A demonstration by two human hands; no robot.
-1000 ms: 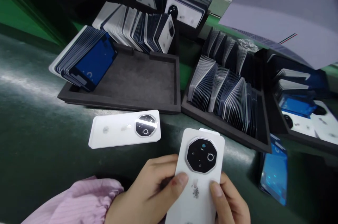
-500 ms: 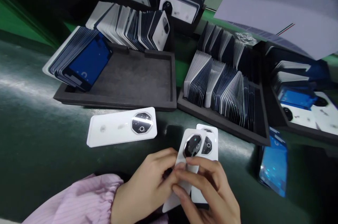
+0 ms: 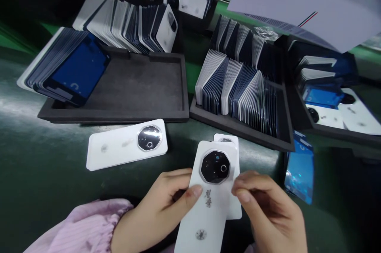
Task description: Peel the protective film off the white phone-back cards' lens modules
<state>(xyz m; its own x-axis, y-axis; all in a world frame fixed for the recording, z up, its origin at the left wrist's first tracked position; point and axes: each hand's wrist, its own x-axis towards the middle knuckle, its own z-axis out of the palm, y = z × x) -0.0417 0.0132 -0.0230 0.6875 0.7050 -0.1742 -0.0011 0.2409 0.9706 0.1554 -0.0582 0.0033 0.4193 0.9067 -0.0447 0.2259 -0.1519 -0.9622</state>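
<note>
My left hand (image 3: 162, 207) grips a white phone back cover (image 3: 208, 201) by its left edge, thumb on its face. The cover has a black octagonal camera module (image 3: 214, 166) and faces up. A second white cover (image 3: 230, 165) lies under it, mostly hidden, and I cannot tell whether it rests on the table. My right hand (image 3: 268, 205) is at the right edge of these covers, fingertips pinched at the rim. A third white cover (image 3: 125, 145) lies flat on the green table to the left, apart from both hands.
A black foam tray (image 3: 127, 90) behind holds rows of upright covers along its back, with a blue-filmed stack (image 3: 71, 66) at its left. Another tray (image 3: 244, 86) to the right is packed with covers. A blue-filmed piece (image 3: 299, 169) lies at the right. More trays stand behind.
My right hand has moved off the top of the held cover to its right edge. The cover now lies flatter, face up. The view has shifted, so everything sits further left.
</note>
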